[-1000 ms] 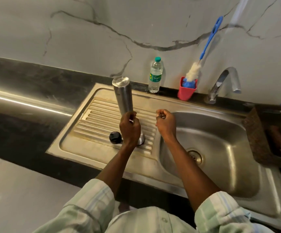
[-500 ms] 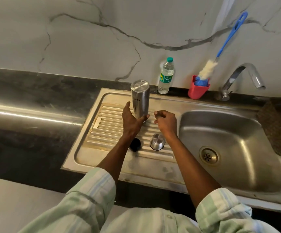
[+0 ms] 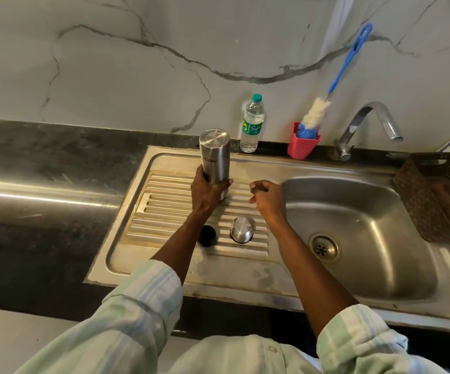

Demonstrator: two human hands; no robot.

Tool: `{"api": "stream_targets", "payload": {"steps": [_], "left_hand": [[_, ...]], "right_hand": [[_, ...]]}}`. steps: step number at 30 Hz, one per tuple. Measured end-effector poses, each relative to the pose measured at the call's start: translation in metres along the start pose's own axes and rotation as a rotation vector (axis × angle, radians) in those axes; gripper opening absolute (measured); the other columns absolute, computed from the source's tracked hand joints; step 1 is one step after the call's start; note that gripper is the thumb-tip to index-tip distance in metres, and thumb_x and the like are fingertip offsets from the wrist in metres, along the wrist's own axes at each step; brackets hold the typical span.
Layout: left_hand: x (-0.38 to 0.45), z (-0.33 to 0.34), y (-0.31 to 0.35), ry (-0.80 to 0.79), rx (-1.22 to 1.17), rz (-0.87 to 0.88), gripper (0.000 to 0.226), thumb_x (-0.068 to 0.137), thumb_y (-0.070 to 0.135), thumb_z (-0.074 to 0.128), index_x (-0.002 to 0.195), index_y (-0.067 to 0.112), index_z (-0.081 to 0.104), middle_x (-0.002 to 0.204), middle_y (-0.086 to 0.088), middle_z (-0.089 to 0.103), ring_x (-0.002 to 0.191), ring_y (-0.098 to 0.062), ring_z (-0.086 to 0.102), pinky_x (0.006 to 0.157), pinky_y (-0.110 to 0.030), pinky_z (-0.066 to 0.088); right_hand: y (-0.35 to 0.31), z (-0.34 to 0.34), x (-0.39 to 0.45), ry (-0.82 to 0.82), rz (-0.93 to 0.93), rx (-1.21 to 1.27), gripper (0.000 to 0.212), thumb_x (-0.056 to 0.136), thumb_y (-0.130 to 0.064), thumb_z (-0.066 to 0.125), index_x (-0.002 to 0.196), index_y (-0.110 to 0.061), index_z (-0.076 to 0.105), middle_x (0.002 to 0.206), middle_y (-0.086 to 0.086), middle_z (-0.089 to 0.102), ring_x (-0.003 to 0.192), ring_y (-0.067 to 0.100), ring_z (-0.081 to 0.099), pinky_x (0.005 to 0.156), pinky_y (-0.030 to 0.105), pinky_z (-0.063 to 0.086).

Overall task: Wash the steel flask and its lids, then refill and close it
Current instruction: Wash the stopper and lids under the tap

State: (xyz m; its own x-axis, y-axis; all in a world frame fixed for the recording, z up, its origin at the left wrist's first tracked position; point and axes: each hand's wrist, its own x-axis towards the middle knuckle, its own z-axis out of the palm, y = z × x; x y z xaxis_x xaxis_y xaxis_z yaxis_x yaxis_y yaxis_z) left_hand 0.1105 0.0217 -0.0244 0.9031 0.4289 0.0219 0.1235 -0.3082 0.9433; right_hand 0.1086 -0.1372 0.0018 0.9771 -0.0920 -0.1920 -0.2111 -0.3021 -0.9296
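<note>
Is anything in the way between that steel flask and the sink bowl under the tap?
Nothing solid blocks it. The left hand holds the steel flask inverted on the drainboard; only the loosely curled, empty right hand hangs between it and the sink bowl.

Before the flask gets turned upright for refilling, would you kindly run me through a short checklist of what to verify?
1. Grip: left hand is wrapped around the lower part of the steel flask. Ok.
2. Flask orientation: it is upside down, logo inverted, closed base on top. Not ok for filling yet.
3. Right hand free: loosely curled, apparently holding nothing. Ok.
4. Lids within reach: black inner lid and steel cap sit on the drainboard. Ok.
5. Refill source: capped water bottle stands by the wall; no water runs from the tap. Ok.
6. Flask inside clean and drained: mouth hidden. Cannot tell.
</note>
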Motion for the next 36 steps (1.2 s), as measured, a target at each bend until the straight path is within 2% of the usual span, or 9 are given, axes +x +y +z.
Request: {"api": "stream_targets", "payload": {"steps": [4,11,15,18,21,24,28,32,36], "left_hand": [[-0.014,0.019,0.027,0.047,-0.084,0.043,0.069,0.072,0.03,0.089,0.128,0.012,0.053,0.118,-0.005,0.065,0.099,-0.016,0.061,0.075,-0.014,0.047],[-0.058,0.108,0.08,0.033,-0.27,-0.021,0.052,0.072,0.038,0.083,0.116,0.019,0.061,0.102,0.001,0.071,0.089,-0.014,0.069,0.078,-0.033,0.059],[-0.091,0.172,0.091,-0.124,-0.352,-0.16,0.053,0.068,0.042,0.082,0.109,0.013,0.066,0.09,-0.007,0.074,0.078,-0.023,0.072,0.069,-0.04,0.061],[-0.113,0.216,0.096,-0.296,-0.411,-0.28,0.051,0.073,0.035,0.081,0.112,0.005,0.065,0.081,-0.011,0.072,0.072,-0.031,0.07,0.065,-0.045,0.061],[-0.134,0.252,0.1,-0.454,-0.472,-0.406,0.056,0.074,0.044,0.079,0.113,0.006,0.064,0.087,-0.013,0.07,0.078,-0.03,0.067,0.074,-0.047,0.058],[-0.145,0.274,0.094,-0.483,-0.435,-0.468,0.062,0.074,0.054,0.075,0.114,0.008,0.066,0.093,-0.014,0.071,0.079,-0.025,0.068,0.077,-0.042,0.057],[-0.14,0.286,0.089,-0.421,-0.302,-0.448,0.075,0.055,0.046,0.081,0.115,0.006,0.061,0.098,-0.014,0.069,0.079,-0.02,0.068,0.063,-0.031,0.054],[-0.119,0.296,0.079,-0.4,-0.158,-0.414,0.081,0.052,0.027,0.084,0.121,0.016,0.044,0.112,-0.008,0.061,0.099,-0.024,0.064,0.082,-0.042,0.058],[-0.102,0.303,0.072,-0.426,-0.036,-0.354,0.076,0.06,0.022,0.083,0.121,0.02,0.038,0.111,-0.004,0.056,0.103,-0.024,0.059,0.087,-0.046,0.057]], "right_hand": [[0.006,-0.024,0.003,-0.003,0.02,0.108,0.019,0.091,0.0,0.053,0.082,-0.014,0.062,0.079,0.005,0.062,0.055,0.016,0.059,0.041,0.014,0.038],[0.043,-0.128,0.025,0.074,0.032,0.197,0.023,0.091,-0.006,0.058,0.074,-0.022,0.064,0.071,0.002,0.066,0.053,0.015,0.06,0.051,0.025,0.044],[0.067,-0.206,0.043,0.137,0.042,0.173,0.021,0.095,-0.007,0.053,0.082,-0.02,0.063,0.077,0.007,0.066,0.056,0.012,0.059,0.05,0.019,0.045],[0.08,-0.248,0.063,0.164,0.008,0.093,0.018,0.093,-0.005,0.054,0.098,-0.011,0.07,0.088,0.004,0.069,0.068,0.011,0.063,0.065,0.025,0.054],[0.084,-0.276,0.085,0.119,0.004,0.055,0.025,0.093,-0.012,0.056,0.112,-0.015,0.072,0.103,0.002,0.072,0.094,0.02,0.068,0.088,0.038,0.054],[0.077,-0.29,0.105,0.025,-0.052,-0.006,0.033,0.098,-0.015,0.054,0.129,-0.009,0.063,0.128,0.004,0.064,0.122,0.017,0.056,0.1,0.022,0.038],[0.066,-0.291,0.14,-0.108,-0.111,-0.033,0.042,0.102,-0.013,0.047,0.143,-0.004,0.045,0.145,0.01,0.049,0.136,0.018,0.044,0.103,0.015,0.028],[0.056,-0.283,0.172,-0.198,-0.074,-0.055,0.045,0.103,-0.017,0.045,0.144,-0.002,0.042,0.141,0.015,0.052,0.131,0.025,0.048,0.095,0.021,0.031],[0.064,-0.263,0.194,-0.28,-0.064,-0.15,0.04,0.099,-0.03,0.045,0.127,-0.004,0.056,0.121,0.019,0.061,0.099,0.02,0.056,0.078,0.026,0.035]]}}
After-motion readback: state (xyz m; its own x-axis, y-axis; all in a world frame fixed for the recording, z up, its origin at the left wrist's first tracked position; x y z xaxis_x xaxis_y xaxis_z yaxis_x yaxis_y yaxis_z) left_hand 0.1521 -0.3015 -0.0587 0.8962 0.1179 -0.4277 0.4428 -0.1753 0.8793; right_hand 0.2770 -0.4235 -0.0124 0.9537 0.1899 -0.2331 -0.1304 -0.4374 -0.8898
